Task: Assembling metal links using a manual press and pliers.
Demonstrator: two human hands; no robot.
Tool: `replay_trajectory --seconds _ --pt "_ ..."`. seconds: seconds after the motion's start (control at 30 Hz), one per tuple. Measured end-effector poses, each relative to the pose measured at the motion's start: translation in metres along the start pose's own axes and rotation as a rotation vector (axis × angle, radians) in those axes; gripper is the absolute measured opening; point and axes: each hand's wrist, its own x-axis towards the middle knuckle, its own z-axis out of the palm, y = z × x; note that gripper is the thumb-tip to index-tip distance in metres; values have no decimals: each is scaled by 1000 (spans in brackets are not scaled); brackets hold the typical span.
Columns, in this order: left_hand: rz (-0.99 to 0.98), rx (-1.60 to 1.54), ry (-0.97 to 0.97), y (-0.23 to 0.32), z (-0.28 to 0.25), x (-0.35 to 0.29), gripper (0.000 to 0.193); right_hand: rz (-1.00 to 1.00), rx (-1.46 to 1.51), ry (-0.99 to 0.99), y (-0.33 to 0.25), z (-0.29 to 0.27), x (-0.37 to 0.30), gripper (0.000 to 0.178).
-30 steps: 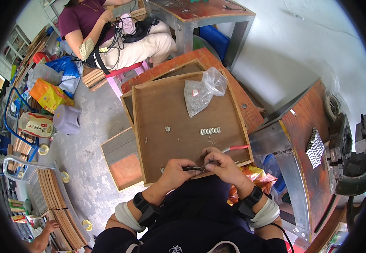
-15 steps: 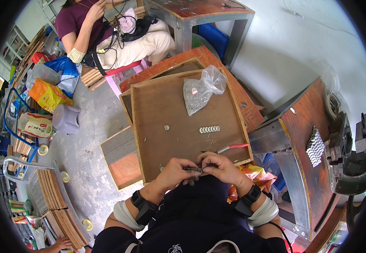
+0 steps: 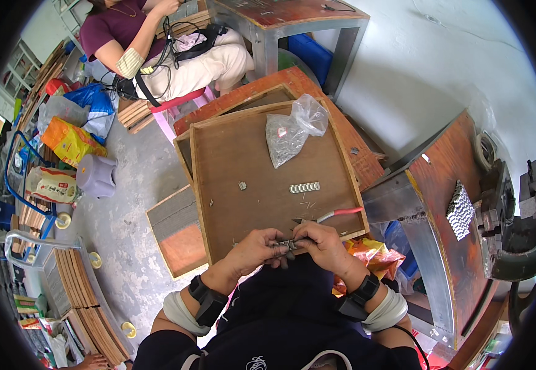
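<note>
Over the near edge of a shallow wooden tray [image 3: 223,148], my left hand [image 3: 257,251] and my right hand [image 3: 318,244] meet with fingers pinched. Between them is a short strip of small metal links [image 3: 288,244], partly covered by the fingertips. Just beyond my right hand lies a tool with a red handle [image 3: 342,211] and a dark metal tip. Farther in, a silvery link strip [image 3: 305,187] rests on the tray floor, with a few thin pins [image 3: 306,203] near it. To the left sits a small metal piece [image 3: 242,185].
A clear plastic bag [image 3: 288,139] of small parts lies at the tray's far right. A metal-framed bench [image 3: 447,166] at right bears stacked metal strips [image 3: 460,211] and a vise-like machine [image 3: 502,213]. A co-worker [image 3: 175,68] sits far left; a grey stool [image 3: 97,176] stands nearby.
Both hands have shifted slightly, and more of the link strip shows between the fingers. At far left, the co-worker's raised arm has moved.
</note>
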Motion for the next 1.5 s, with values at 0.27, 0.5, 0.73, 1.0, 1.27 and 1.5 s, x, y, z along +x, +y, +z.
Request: replay_trajectory --seconds 0.27,0.5,0.73,1.0,1.27,1.5 --pt "32 -9 32 -2 3 1 16 -31 -55 5 -1 0 -2 16" --pt "85 57 101 -5 13 4 19 -138 -197 72 -4 2 -5 20" --pt "183 250 241 -7 19 7 14 -273 -321 115 -8 -2 -7 19" --pt "285 393 252 -5 26 2 17 -279 -287 159 -9 -1 -10 19" --pt "295 507 301 1 29 -1 14 -324 -382 129 -10 -1 -14 24" --pt "124 366 160 9 24 0 12 -233 -323 184 -8 -1 -13 21"
